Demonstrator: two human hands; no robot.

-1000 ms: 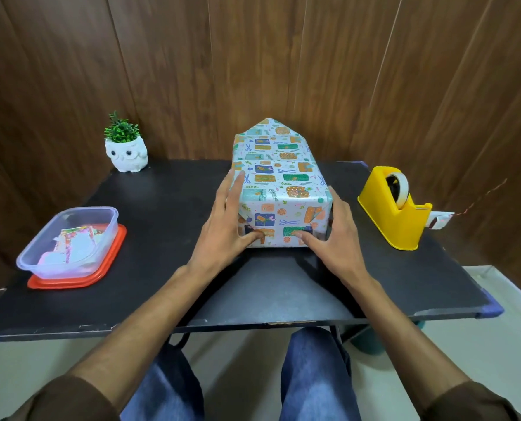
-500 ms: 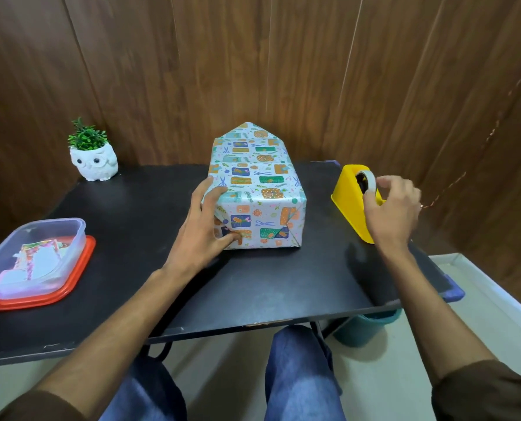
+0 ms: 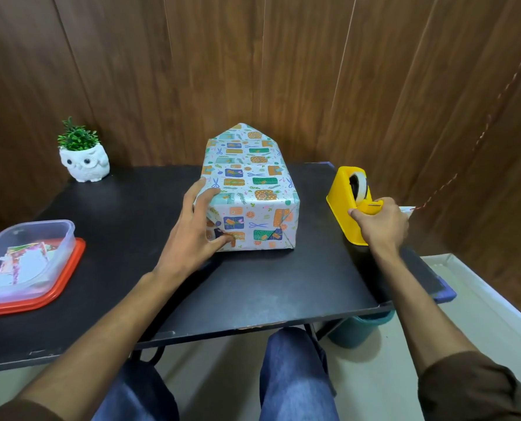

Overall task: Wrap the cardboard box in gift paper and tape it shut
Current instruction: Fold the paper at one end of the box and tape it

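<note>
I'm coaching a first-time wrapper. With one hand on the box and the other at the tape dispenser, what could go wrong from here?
1. Only the left hand presses the near-end fold of the wrapped box; if it slips, the paper may spring open.
2. The right hand grips the cutter end of the yellow tape dispenser with nothing else steadying it; a tug might slide or tip it.

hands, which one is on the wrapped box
The left hand, thumb pressing the near face of the wrapped box; the right hand grips the yellow tape dispenser.
</note>
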